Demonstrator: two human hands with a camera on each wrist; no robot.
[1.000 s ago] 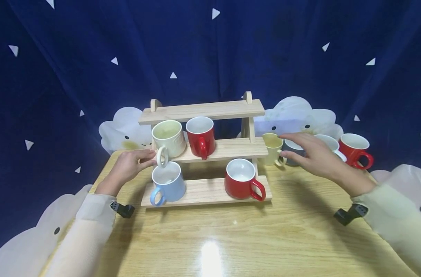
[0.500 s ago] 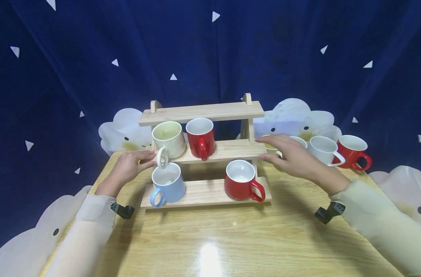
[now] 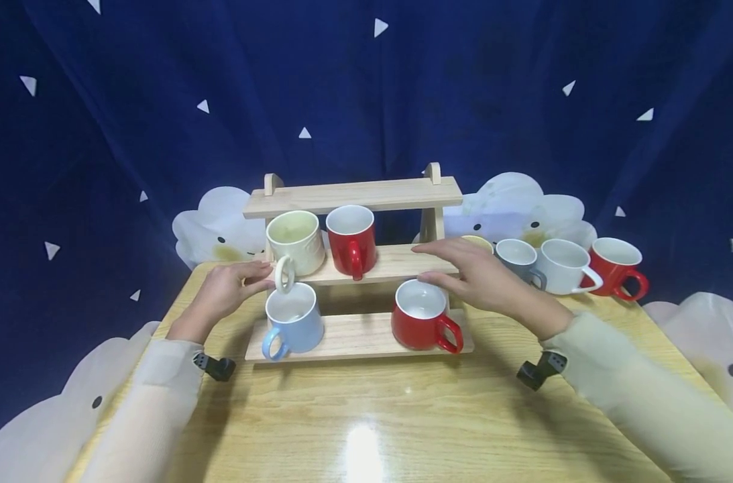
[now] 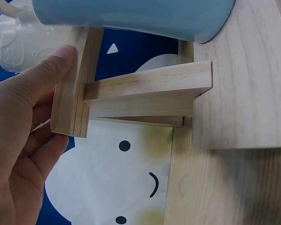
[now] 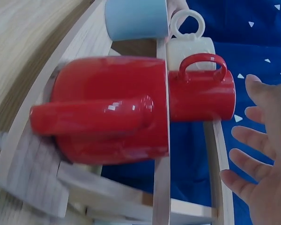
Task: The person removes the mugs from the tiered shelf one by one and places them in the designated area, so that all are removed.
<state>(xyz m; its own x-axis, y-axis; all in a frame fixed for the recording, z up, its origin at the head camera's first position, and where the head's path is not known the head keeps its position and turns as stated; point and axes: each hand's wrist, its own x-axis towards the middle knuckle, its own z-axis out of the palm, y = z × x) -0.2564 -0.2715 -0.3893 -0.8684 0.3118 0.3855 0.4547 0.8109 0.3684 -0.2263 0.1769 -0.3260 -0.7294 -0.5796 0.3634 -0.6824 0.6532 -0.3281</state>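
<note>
A three-tier wooden rack (image 3: 354,194) stands on the table. My left hand (image 3: 224,292) grips the left end of its middle shelf (image 4: 68,98), thumb on one face and fingers round the other. A cream mug (image 3: 306,251) and a red mug (image 3: 342,251) sit on that shelf. Below them, the bottom shelf (image 3: 357,335) bears a light blue mug (image 3: 302,329) at left and another red mug (image 3: 411,329) at right. My right hand (image 3: 483,275) hovers at the middle shelf's right end, fingers spread and holding nothing; the right wrist view shows them apart from the red mugs.
Right of the rack, a yellow mug (image 3: 481,243) is mostly hidden behind my right hand. Beside it stand a grey mug (image 3: 517,255), a white mug (image 3: 562,272) and a red mug (image 3: 607,275) in a row. A dark blue curtain (image 3: 366,87) hangs behind the table.
My right hand has moved left, from in front of the row of mugs to over the rack's middle shelf, uncovering the grey and white mugs. My left hand has stayed put.
</note>
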